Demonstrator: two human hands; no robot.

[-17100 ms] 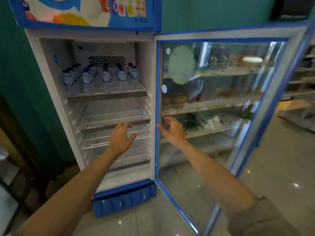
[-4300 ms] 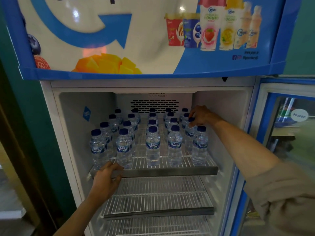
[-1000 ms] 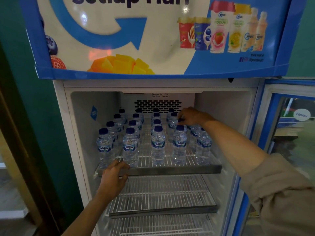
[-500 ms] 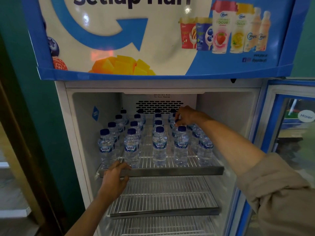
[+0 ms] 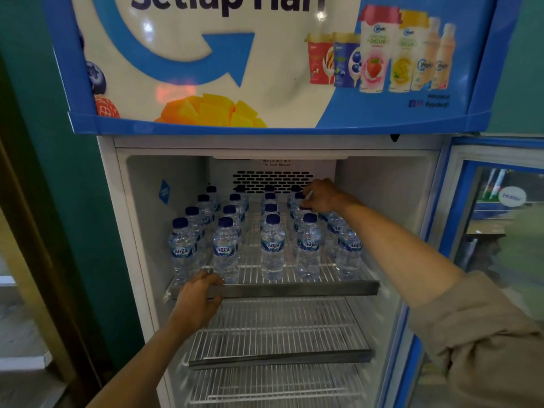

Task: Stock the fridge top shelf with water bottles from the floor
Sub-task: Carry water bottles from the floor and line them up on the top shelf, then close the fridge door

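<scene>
Several small water bottles [image 5: 272, 245] with dark blue caps stand in rows on the fridge's top shelf [image 5: 297, 290]. My right hand [image 5: 321, 195] reaches deep into the fridge and pinches the cap of a bottle in a rear row on the right side. My left hand [image 5: 197, 295] grips the metal front edge of the top shelf near its left end, fingers curled over it. My right forearm hides part of the rightmost column of bottles.
Below the top shelf sit bare wire shelves [image 5: 279, 331]. The fridge's glass door [image 5: 497, 231] stands open on the right. A blue and white sign panel [image 5: 265, 63] overhangs the opening. A green wall [image 5: 67, 201] borders the left side.
My right hand has moved left and further back among the rear bottles over the last second. My left hand stays on the shelf edge.
</scene>
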